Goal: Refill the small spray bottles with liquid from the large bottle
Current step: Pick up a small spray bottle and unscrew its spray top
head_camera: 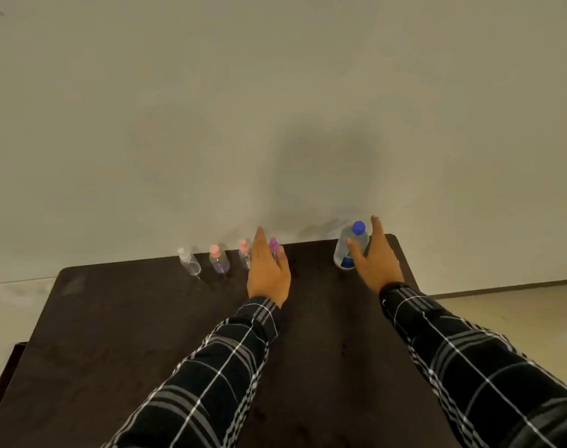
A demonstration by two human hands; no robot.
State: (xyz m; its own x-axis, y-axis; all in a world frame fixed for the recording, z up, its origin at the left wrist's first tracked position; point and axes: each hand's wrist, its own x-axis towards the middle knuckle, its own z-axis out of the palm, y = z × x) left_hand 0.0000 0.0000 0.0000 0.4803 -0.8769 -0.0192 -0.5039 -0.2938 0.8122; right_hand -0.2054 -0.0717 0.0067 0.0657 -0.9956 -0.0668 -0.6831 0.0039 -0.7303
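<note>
Several small spray bottles stand in a row along the far edge of the dark table (pixel 120 318): a clear one with a white cap (pixel 189 261), a purple-tinted one with a pink cap (pixel 219 258), a clear pink-capped one (pixel 244 252), and a purple-capped one (pixel 273 245). My left hand (pixel 268 270) reaches over the purple-capped bottle with fingers stretched out, hiding its body. The large clear bottle with a blue cap (pixel 351 247) stands at the far right corner. My right hand (pixel 374 260) is spread around its right side, thumb across its front, not closed on it.
A plain pale wall (pixel 275 108) rises right behind the table's far edge. Light floor (pixel 518 312) shows to the right of the table. Both plaid sleeves cross the near half of the tabletop.
</note>
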